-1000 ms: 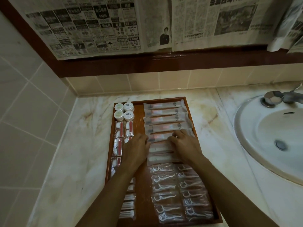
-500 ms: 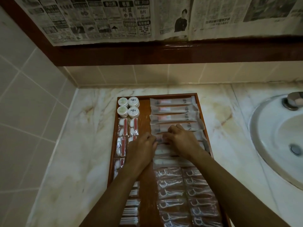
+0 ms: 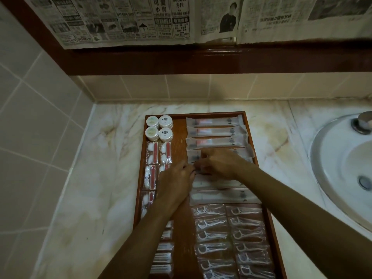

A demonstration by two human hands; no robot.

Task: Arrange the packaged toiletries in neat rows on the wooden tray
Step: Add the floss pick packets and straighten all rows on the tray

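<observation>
Packaged toiletries fill the wooden tray (image 3: pixel 246 115), which sits on the marble counter (image 3: pixel 96 178) w/ its far end near the tiled back wall. Far-left corner: four round white containers (image 3: pixel 159 128) in a 2x2 block. Below them, clear packets w/ cotton & red sticks (image 3: pixel 159 153) in two columns, then cotton-swab packs (image 3: pixel 163 256) toward the near edge. Right side: long toothbrush sachets (image 3: pixel 215 131) stacked crosswise in a row, w/ two more pale sachets (image 3: pixel 221 195) below your hands. Nearest you, floss-pick packets (image 3: pixel 229 242) in two columns. Your left hand (image 3: pixel 177 184) & right hand (image 3: pixel 219 164) meet mid-tray over the sachet row, fingertips close together; both look to be pinching the left end of one sachet there, fingers curled, but the packet itself is mostly hidden under them, so can't tell exactly which. White sink (image 3: pixel 342 168) w/ a metal tap base to your right, well apart from the tray. Newspaper sheets (image 3: pixel 128 21) hang over the dark wood ledge above the tiles.
</observation>
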